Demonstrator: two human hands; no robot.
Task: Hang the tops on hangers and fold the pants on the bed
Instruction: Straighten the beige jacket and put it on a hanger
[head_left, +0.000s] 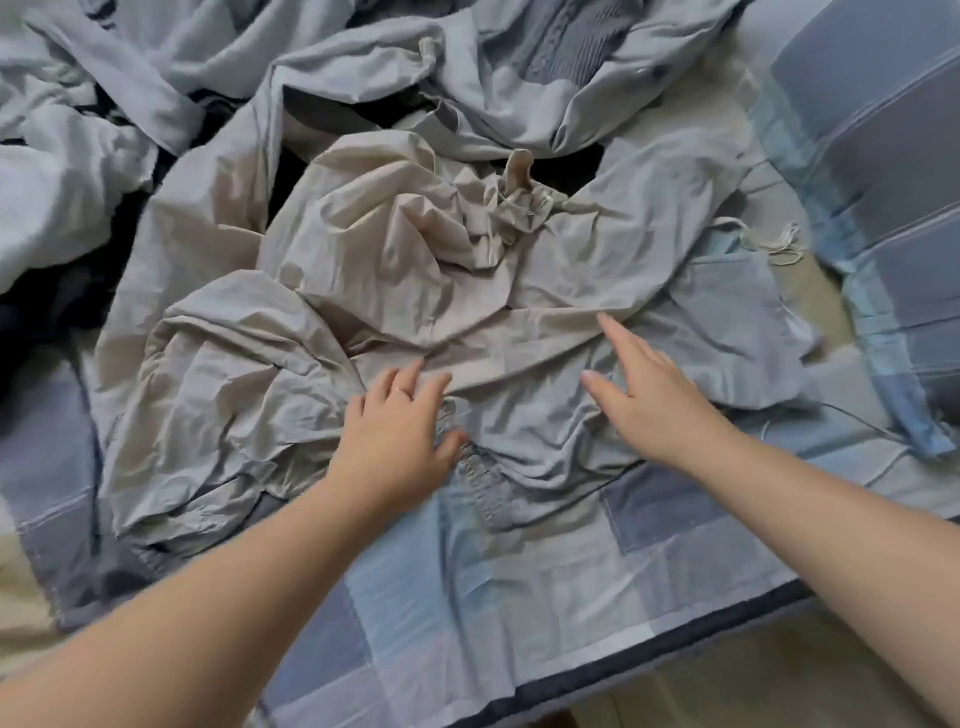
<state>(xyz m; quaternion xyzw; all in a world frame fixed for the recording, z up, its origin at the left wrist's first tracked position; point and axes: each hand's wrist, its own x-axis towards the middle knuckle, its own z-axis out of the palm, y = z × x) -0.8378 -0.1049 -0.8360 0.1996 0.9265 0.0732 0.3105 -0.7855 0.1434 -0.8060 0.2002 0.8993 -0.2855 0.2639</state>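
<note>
A crumpled pair of beige-grey pants (395, 270) lies spread over the middle of the bed, its elastic waistband (480, 478) bunched at the near edge and a drawstring (779, 244) trailing to the right. My left hand (400, 431) lies on the fabric just left of the waistband, fingers straight, a ring on one finger. My right hand (644, 384) rests flat on the cloth to the right, fingers stretched toward the pile's centre. Neither hand grips anything.
More pale blue and grey garments (130, 104) lie heaped at the back and left, with dark clothing (47, 306) under them. The blue patchwork bedsheet (519, 587) covers the bed; its front edge (623, 670) runs across the lower right.
</note>
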